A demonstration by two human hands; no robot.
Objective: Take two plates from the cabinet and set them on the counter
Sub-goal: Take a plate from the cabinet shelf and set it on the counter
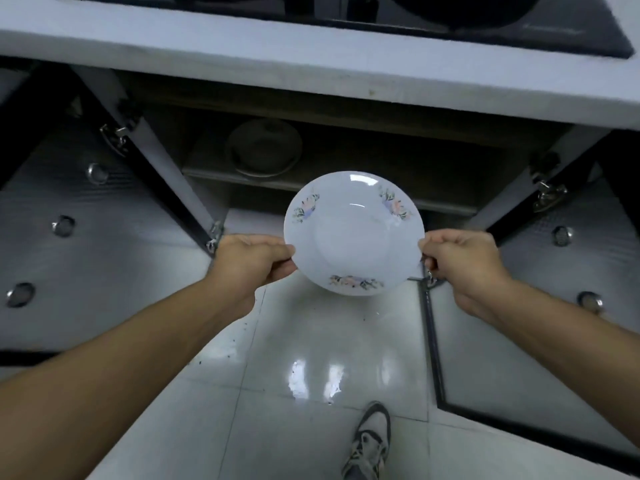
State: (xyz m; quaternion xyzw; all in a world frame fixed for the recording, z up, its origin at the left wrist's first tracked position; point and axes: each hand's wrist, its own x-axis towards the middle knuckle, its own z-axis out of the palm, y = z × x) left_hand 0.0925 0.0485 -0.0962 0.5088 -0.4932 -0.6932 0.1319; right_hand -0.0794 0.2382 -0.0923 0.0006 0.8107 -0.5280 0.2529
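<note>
A white plate (353, 233) with small flower prints on its rim hangs in the air in front of the open cabinet (381, 157), below the counter's edge. My left hand (252, 261) pinches its left rim and my right hand (464, 261) pinches its right rim. Another round dish (265, 148) rests in the dark on the cabinet's shelf, behind and to the left of the held plate. The pale counter (242, 46) runs across the top of the view.
Both cabinet doors stand swung open, one at the left (76, 244) and one at the right (554, 306), with metal hinges and round studs. A black stove top (381, 12) lies on the counter. Glossy white floor tiles and my shoe (370, 441) are below.
</note>
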